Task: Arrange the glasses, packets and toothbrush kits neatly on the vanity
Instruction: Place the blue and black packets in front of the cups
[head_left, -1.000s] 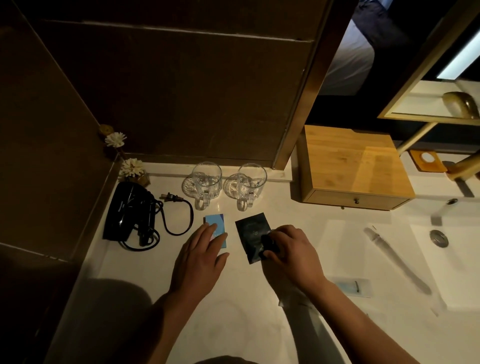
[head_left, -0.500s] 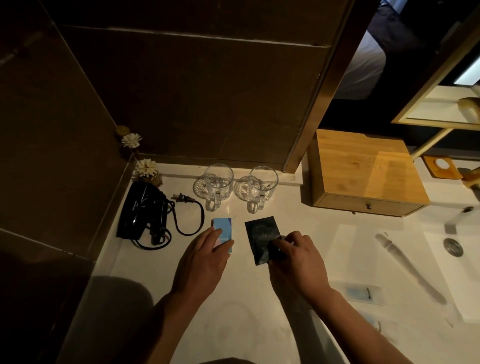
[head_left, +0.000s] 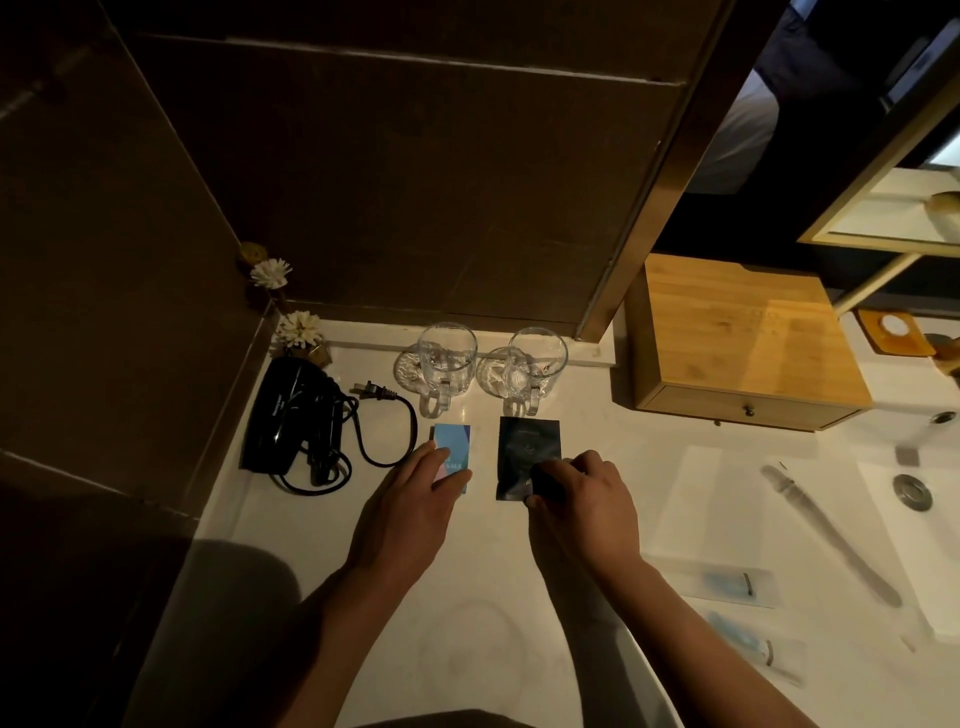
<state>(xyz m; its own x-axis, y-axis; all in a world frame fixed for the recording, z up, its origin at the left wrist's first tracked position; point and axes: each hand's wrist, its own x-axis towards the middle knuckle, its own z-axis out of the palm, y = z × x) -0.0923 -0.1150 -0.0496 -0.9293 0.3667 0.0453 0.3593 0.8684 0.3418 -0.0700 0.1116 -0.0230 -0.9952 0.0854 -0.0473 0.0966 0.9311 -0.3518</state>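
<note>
Head view: left hand (head_left: 410, 512) lies spread, fingertips flat on blue packet (head_left: 453, 451) below left glass (head_left: 445, 361). Right hand (head_left: 582, 501) pinches black packet (head_left: 525, 452) at its near corner. Both judged light, flat, slippery; best slid, not lifted.

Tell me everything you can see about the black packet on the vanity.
The black packet is a flat, dark, slightly glossy rectangular sachet with a faint round mark on its face. It lies flat on the white vanity, just in front of the right glass and apart from the blue packet to its left. The right hand rests its fingertips on the near right corner; the rest is uncovered.
</note>
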